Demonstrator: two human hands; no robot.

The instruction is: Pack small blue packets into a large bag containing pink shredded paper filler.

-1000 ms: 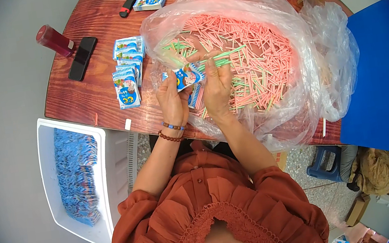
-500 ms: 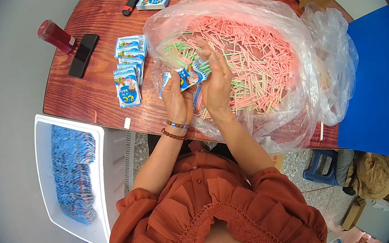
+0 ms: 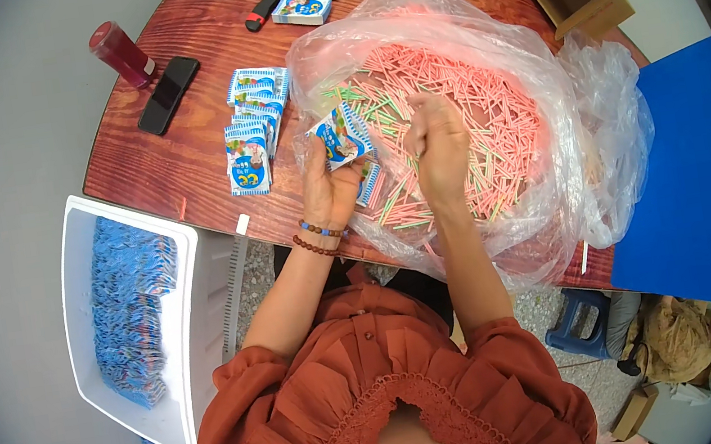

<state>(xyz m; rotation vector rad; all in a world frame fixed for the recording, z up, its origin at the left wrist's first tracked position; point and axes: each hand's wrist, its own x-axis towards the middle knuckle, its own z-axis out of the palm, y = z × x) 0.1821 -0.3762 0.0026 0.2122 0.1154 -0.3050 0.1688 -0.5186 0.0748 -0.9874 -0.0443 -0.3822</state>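
Partly blurred characters, yellow and white on a blue patch, mark the white-bordered packet (image 3: pixel 343 135) held in the left fingers (image 3: pixel 315 157). Similar printing stands on the fanned packets (image 3: pixel 248 162) and two flat packs (image 3: pixel 303 9) on the tabletop (image 3: pixel 144 174). The cardboard box (image 3: pixel 592 13) bears faint, unreadable print.

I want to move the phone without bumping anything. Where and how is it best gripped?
Probably at the near end of the phone, pinched across its long edges from above, coming from the near side. It lies flat and slanted on the table, so its slim width suits a pinch, and the red bottle stands close by its left edge, toward the far end.
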